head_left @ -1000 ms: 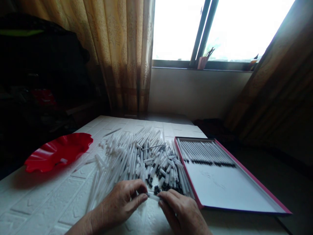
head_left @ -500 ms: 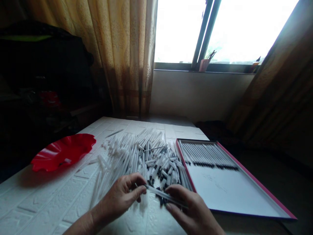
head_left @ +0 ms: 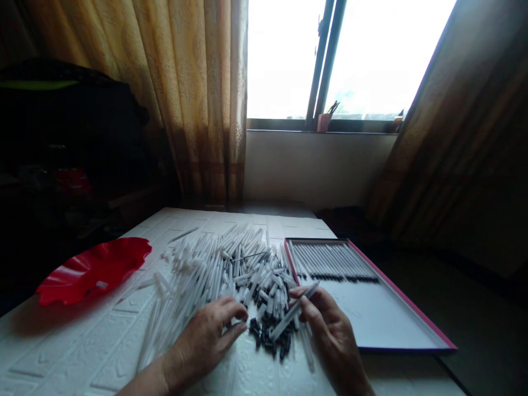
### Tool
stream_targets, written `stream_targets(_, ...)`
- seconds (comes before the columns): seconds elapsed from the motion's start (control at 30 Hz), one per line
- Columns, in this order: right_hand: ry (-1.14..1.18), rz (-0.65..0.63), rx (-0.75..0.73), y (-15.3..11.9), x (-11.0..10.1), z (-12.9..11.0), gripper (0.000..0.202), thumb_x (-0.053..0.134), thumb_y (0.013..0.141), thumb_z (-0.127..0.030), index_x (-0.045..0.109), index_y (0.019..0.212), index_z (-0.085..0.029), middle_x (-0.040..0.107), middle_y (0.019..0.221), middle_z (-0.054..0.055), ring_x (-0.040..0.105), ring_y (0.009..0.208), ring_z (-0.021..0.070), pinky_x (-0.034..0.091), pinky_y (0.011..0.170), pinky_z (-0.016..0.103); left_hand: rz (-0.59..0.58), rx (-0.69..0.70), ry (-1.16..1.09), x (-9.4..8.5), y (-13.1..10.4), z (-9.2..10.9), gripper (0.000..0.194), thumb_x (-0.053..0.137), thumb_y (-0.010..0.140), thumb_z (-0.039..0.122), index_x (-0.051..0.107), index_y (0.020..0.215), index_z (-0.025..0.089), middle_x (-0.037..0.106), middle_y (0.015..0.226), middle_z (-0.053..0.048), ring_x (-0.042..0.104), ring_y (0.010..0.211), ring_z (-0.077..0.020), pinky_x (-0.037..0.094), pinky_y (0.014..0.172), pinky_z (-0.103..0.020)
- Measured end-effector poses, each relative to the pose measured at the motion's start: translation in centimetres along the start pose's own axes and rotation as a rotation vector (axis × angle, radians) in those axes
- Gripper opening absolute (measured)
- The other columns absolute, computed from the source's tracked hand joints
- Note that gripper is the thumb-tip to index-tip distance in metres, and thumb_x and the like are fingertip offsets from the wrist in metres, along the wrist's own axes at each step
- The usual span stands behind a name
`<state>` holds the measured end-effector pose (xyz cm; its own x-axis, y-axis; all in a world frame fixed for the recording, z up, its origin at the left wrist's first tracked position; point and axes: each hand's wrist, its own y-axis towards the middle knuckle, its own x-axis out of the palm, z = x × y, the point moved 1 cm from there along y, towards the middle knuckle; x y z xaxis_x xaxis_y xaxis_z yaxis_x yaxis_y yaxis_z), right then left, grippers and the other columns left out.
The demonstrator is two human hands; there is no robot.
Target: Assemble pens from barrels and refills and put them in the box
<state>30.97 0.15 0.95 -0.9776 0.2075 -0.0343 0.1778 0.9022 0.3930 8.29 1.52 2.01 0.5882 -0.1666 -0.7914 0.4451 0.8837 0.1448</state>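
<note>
My right hand pinches a clear pen barrel between thumb and fingers, tilted with its lower end toward the black pieces. My left hand hovers left of those pieces, fingers curled, with a small gap between thumb and index tips. I see nothing between them. Small black pen parts lie in a heap between my hands. Behind them spread clear pen caps and a large pile of clear barrels. At the right, a shallow red-edged box holds a row of pens, black ends toward me.
A red wavy-edged dish sits at the left on the white brick-patterned table. Beyond the table are curtains and a bright window, with a pink cup of sticks on its sill.
My hands have moved apart. The barrel has left my left fingers and now points up to the right in my right hand. The view has shifted slightly.
</note>
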Motion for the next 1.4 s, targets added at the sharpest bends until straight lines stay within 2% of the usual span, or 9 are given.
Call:
stream_targets(0.13, 0.021, -0.082, -0.046, 0.2, -0.2, 0.9, 0.029, 0.050, 0.100, -0.047, 0.062, 0.092, -0.021, 0.067, 0.079, 0.001, 0.065, 0.072, 0.0188, 0.054, 0.068, 0.028, -0.059, 0.010, 0.217, -0.1, 1.9, 1.6, 0.013, 0.060, 0.090, 0.018, 0.072, 0.096, 0.021, 0.069, 0.099, -0.009, 0.067, 0.094, -0.0294, 0.048, 0.084, -0.039)
stream_targets(0.27, -0.005, -0.083, -0.056, 0.0, 0.0, 1.1, 0.029, 0.048, 0.100, -0.049, 0.060, 0.099, -0.022, 0.064, 0.074, -0.002, 0.064, 0.064, 0.0170, 0.053, 0.062, 0.026, -0.096, -0.033, 0.360, 1.2, 4.4, 2.9, 0.011, 0.067, 0.088, 0.024, 0.072, 0.095, 0.018, 0.070, 0.103, -0.013, 0.068, 0.096, -0.0335, 0.051, 0.083, -0.041)
stream_targets(0.4, -0.083, -0.071, -0.069, -0.2, 0.5, 0.8, 0.031, 0.044, 0.101, -0.049, 0.061, 0.101, -0.022, 0.064, 0.074, -0.002, 0.064, 0.063, 0.0170, 0.052, 0.061, 0.025, -0.094, -0.084, 0.404, 2.3, 5.7, 2.8, 0.010, 0.067, 0.087, 0.022, 0.070, 0.096, 0.018, 0.071, 0.103, -0.012, 0.068, 0.098, -0.0335, 0.050, 0.083, -0.040)
stream_targets(0.53, -0.117, -0.060, -0.062, -0.4, 0.8, 0.4, 0.032, 0.042, 0.102, -0.048, 0.060, 0.102, -0.022, 0.062, 0.069, -0.003, 0.064, 0.062, 0.0175, 0.050, 0.061, 0.026, -0.089, -0.089, 0.339, 2.3, 5.5, 2.1, 0.011, 0.067, 0.083, 0.016, 0.069, 0.094, 0.020, 0.070, 0.102, -0.010, 0.067, 0.098, -0.0333, 0.049, 0.083, -0.040)
stream_targets(0.77, -0.143, -0.153, -0.091, -0.2, 0.6, 0.5, 0.037, 0.039, 0.103, -0.047, 0.064, 0.109, -0.020, 0.060, 0.063, -0.003, 0.060, 0.054, 0.0167, 0.047, 0.051, 0.023, 0.009, -0.101, -0.033, 1.4, 4.5, 1.2, 0.009, 0.062, 0.084, 0.017, 0.066, 0.091, 0.021, 0.068, 0.094, -0.005, 0.063, 0.090, -0.0250, 0.045, 0.087, -0.038)
stream_targets(0.9, -0.187, -0.172, -0.099, -0.6, 1.2, 0.2, 0.041, 0.039, 0.103, -0.047, 0.069, 0.101, -0.020, 0.060, 0.063, -0.002, 0.058, 0.055, 0.0163, 0.046, 0.054, 0.023, 0.057, -0.188, -0.442, 0.6, 3.2, 0.2, 0.042, 0.062, 0.087, 0.050, 0.063, 0.116, 0.020, 0.066, 0.090, -0.003, 0.062, 0.068, -0.0169, 0.049, 0.062, -0.028)
stream_targets(1.0, -0.224, -0.333, -0.123, -1.4, 2.3, 0.7, 0.047, 0.036, 0.103, -0.050, 0.070, 0.091, -0.020, 0.065, 0.068, 0.001, 0.061, 0.060, 0.0158, 0.044, 0.055, 0.022, 0.090, -0.299, -0.732, 0.4, 1.6, -0.9, 0.062, 0.065, 0.079, 0.071, 0.065, 0.110, 0.018, 0.065, 0.080, -0.002, 0.066, 0.072, -0.0168, 0.047, 0.054, -0.021)
stream_targets(1.13, -0.344, -0.519, -0.150, -2.5, 3.4, 2.3, 0.053, 0.030, 0.102, -0.055, 0.069, 0.086, -0.023, 0.058, 0.053, -0.002, 0.054, 0.044, 0.0137, 0.034, 0.045, 0.022, 0.124, -0.414, -0.995, 1.2, -0.1, -2.3, 0.065, 0.078, 0.067, 0.073, 0.066, 0.102, 0.019, 0.069, 0.087, -0.002, 0.066, 0.064, -0.0113, 0.044, 0.048, -0.016)
stream_targets(1.4, -0.427, -0.577, -0.142, -2.9, 3.4, 3.1, 0.046, 0.034, 0.101, -0.048, 0.074, 0.096, -0.026, 0.075, 0.070, 0.003, 0.070, 0.058, 0.0169, 0.043, 0.053, 0.022, 0.099, -0.410, -1.160, 3.1, -0.3, -2.8, 0.064, 0.084, 0.060, 0.071, 0.064, 0.090, 0.018, 0.067, 0.076, 0.001, 0.060, 0.047, -0.0082, 0.040, 0.037, -0.014)
